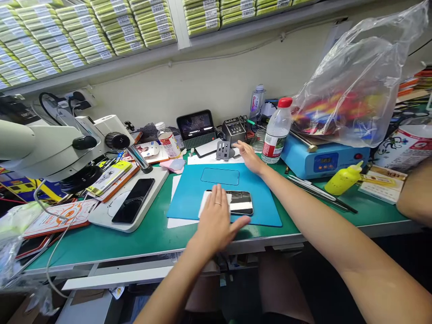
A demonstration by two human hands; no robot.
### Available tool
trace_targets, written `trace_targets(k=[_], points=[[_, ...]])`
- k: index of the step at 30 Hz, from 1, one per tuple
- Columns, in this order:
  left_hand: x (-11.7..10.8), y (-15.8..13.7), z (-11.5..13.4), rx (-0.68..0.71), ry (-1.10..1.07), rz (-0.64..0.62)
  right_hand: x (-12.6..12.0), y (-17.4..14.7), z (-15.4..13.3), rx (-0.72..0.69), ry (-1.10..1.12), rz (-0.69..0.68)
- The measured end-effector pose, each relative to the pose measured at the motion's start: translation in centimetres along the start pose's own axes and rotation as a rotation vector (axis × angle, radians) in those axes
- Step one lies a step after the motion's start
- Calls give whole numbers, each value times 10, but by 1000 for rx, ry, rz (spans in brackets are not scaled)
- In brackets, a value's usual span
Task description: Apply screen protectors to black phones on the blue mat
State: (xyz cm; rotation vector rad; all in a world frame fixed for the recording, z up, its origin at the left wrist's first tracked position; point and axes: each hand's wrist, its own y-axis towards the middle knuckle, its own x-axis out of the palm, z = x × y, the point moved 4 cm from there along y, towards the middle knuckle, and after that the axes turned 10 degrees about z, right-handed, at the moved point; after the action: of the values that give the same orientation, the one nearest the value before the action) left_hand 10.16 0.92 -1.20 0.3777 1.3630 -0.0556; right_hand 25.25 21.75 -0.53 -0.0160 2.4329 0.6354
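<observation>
My left hand [216, 216] lies flat with its fingers stretched out over a white wipe [204, 204]. Under the hand and wipe is a smartphone [243, 203], its glossy screen reflecting light; its left part is hidden. The phone rests on a blue mat [189, 189]. Behind it on the mat lies a thin dark phone-shaped frame [220, 176]. My right hand [249, 157] is stretched out past the mat's back edge, fingers apart, beside a grey metal stand [222, 150]. Whether it touches the stand I cannot tell.
At left a microscope [67, 144] stands over another black phone [133, 200] on its base. A red-capped bottle [276, 130], a blue heating unit [310, 157], a yellow squeeze bottle [342, 179] and tweezers [313, 189] are at right. A tablet [195, 123] leans at the back.
</observation>
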Motion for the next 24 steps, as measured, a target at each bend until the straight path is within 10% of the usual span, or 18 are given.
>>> trace_targets(k=[5,15,24], points=[[-2,17,-26,-117,-15,-39,1,-1,-4,-27,-1,-9],[13,27,73,43,-97,19,2,5,7,-12,9,53],[0,15,-6,-31,-28,-13,-1,-1,-4,-15,2,0]])
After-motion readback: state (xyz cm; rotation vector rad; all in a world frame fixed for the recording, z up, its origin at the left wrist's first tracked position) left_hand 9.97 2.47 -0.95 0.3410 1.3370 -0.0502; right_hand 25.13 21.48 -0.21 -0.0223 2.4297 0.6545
